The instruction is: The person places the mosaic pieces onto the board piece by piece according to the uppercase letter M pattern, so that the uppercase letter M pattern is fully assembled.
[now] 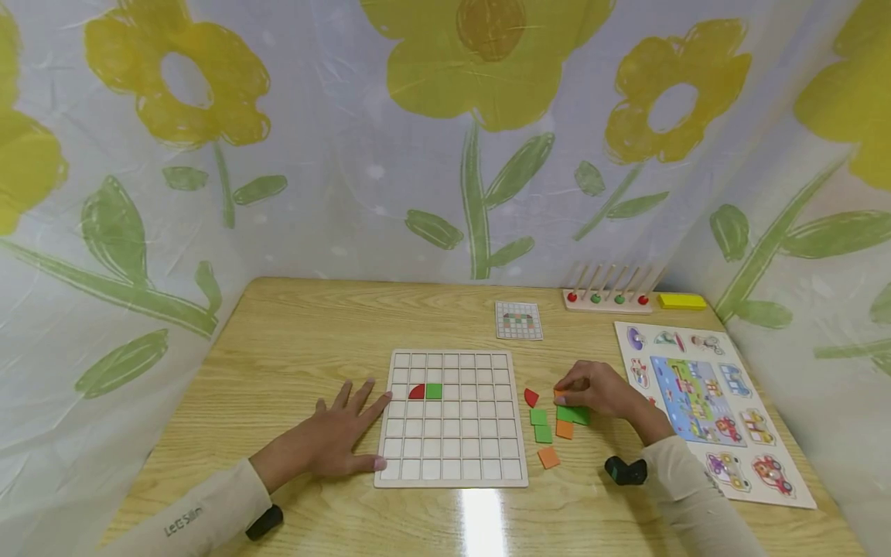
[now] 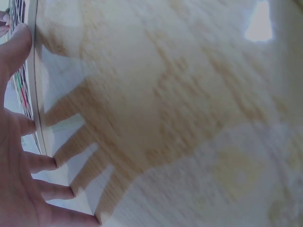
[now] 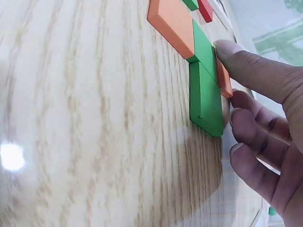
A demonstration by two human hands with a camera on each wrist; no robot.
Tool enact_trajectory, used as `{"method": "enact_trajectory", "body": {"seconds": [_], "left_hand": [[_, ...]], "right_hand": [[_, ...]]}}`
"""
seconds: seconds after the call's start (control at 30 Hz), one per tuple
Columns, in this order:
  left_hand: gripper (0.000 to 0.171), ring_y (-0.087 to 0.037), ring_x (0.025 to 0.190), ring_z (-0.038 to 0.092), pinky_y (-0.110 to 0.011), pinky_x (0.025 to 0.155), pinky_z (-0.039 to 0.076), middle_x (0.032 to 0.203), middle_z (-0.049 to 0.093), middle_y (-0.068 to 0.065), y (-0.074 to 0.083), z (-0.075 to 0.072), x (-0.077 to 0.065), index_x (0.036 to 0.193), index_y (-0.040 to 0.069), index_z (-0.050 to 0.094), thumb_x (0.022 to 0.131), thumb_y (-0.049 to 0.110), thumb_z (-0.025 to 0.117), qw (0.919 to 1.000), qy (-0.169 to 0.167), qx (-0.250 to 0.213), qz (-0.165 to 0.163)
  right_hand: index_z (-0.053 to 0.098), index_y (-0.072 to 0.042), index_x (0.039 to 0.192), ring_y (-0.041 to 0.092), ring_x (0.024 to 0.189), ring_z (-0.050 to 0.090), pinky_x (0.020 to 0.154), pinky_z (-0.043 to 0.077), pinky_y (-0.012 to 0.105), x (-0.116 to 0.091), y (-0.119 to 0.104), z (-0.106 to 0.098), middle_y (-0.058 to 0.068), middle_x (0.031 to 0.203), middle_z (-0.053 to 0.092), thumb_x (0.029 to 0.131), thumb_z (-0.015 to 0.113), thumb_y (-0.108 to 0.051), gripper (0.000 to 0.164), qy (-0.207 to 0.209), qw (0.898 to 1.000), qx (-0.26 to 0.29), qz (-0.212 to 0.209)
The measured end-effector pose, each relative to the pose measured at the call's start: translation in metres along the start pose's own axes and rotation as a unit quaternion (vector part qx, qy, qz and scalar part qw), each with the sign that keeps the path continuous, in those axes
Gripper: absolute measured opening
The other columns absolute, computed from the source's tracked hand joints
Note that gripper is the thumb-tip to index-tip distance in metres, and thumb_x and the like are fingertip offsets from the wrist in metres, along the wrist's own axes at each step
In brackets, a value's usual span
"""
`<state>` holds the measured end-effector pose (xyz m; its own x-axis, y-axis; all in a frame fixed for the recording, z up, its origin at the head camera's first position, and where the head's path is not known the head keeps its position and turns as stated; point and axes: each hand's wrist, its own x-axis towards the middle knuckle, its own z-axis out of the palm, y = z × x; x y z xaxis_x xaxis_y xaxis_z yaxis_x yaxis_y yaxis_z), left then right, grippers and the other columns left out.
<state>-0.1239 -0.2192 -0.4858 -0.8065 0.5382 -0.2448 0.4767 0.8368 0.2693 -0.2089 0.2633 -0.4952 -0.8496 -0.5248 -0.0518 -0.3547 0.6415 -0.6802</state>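
Observation:
My left hand (image 1: 339,439) lies with spread fingers at the left side of a white grid board (image 1: 451,469), its thumb and forefinger touching the frame. On the board a red quarter-circle tile (image 1: 418,392) sits beside a green square tile (image 1: 434,391). Right of the board, my right hand (image 1: 600,389) pinches an orange square tile (image 3: 224,79) between thumb and fingers. Just by it are two green tiles (image 3: 206,101) touching each other and another orange tile (image 3: 173,26). The far side of the pinched tile is hidden.
Loose tiles lie between board and right hand: a red one (image 1: 531,398), green ones (image 1: 539,418) and an orange one (image 1: 548,457). Behind stand a pattern card (image 1: 518,334), a peg rack (image 1: 607,306) and a yellow block (image 1: 682,302). A picture puzzle (image 1: 759,489) lies at the right.

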Motion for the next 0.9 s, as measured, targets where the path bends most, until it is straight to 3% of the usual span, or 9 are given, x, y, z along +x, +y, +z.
{"method": "enact_trajectory", "body": {"seconds": [0.4, 0.7, 0.9], "left_hand": [[0.1, -0.062, 0.144, 0.017, -0.085, 0.093, 0.029, 0.165, 0.014, -0.027, -0.001, 0.0018, 0.001, 0.162, 0.016, 0.021, 0.089, 0.077, 0.051, 1.0, -0.001, 0.003, -0.002], [0.1, -0.063, 0.144, 0.018, -0.085, 0.093, 0.029, 0.165, 0.014, -0.027, -0.0016, 0.0026, 0.0013, 0.162, 0.015, 0.021, 0.088, 0.077, 0.05, 1.0, 0.0, 0.006, -0.001], [0.101, -0.063, 0.144, 0.019, -0.085, 0.092, 0.03, 0.165, 0.016, -0.027, -0.0019, 0.0035, 0.0017, 0.162, 0.015, 0.021, 0.088, 0.078, 0.05, 1.0, 0.004, 0.008, -0.001]], "right_hand": [[0.08, -0.01, 0.101, 0.009, 0.087, 0.061, 0.075, 0.051, 0.025, 0.0002, 0.0007, -0.0009, 0.0, 0.095, 0.069, 0.089, 0.078, -0.022, 0.017, -0.001, 1.0, -0.003, 0.011], [0.078, -0.008, 0.11, 0.015, 0.091, 0.061, 0.077, 0.05, 0.027, -0.0001, 0.0006, -0.0015, 0.003, 0.101, 0.07, 0.089, 0.078, -0.022, 0.025, -0.003, 1.0, -0.012, 0.02], [0.078, -0.008, 0.111, 0.011, 0.089, 0.059, 0.075, 0.049, 0.025, 0.0007, 0.002, -0.0003, 0.003, 0.101, 0.069, 0.09, 0.077, -0.02, 0.025, -0.008, 1.0, -0.007, 0.02]]}}
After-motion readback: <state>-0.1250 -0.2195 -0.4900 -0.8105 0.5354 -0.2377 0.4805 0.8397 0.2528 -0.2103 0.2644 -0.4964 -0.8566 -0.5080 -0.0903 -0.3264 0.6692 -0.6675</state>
